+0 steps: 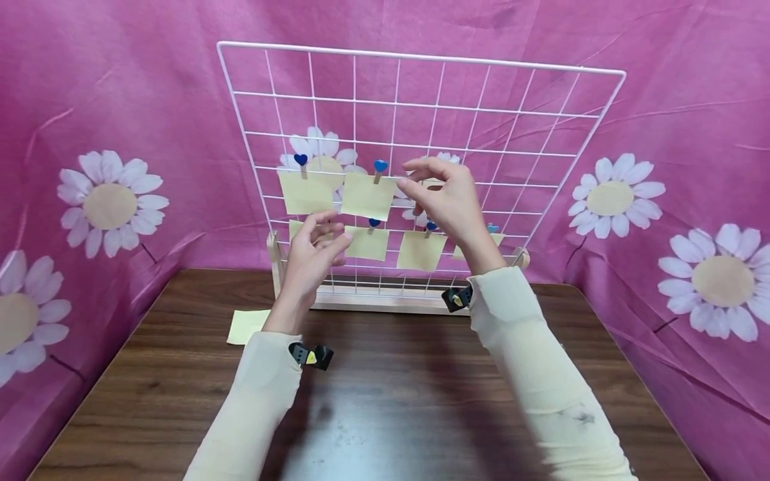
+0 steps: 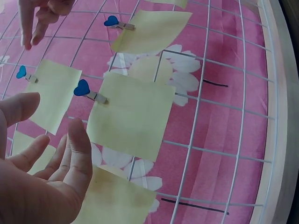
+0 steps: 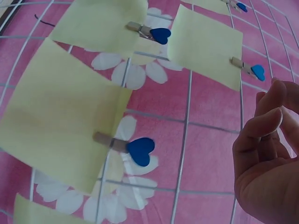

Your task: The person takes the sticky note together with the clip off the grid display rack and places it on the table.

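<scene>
Pale yellow sticky notes hang from a white wire grid (image 1: pixel 421 55) in two rows, held by small wooden clothespins with blue hearts. My right hand (image 1: pixel 448 200) is raised just right of the upper note (image 1: pixel 368 198) with the light-blue heart clothespin (image 1: pixel 380 167). Its thumb and index finger are bent toward each other with a gap, nothing visible between them. Lower down, my left hand (image 1: pixel 309 257) has its fingers loosely bent and apart in front of the lower-left notes. In the left wrist view, it is beside a note (image 2: pixel 131 116) with a blue-heart clothespin (image 2: pixel 91 92), holding nothing.
The grid stands in a wooden base (image 1: pixel 385 302) at the back of a dark wood table (image 1: pixel 373 401). A loose yellow note (image 1: pixel 246 326) lies on the table by my left wrist. Pink cloth (image 1: pixel 511 27) with white daisies surrounds the table behind and at the sides.
</scene>
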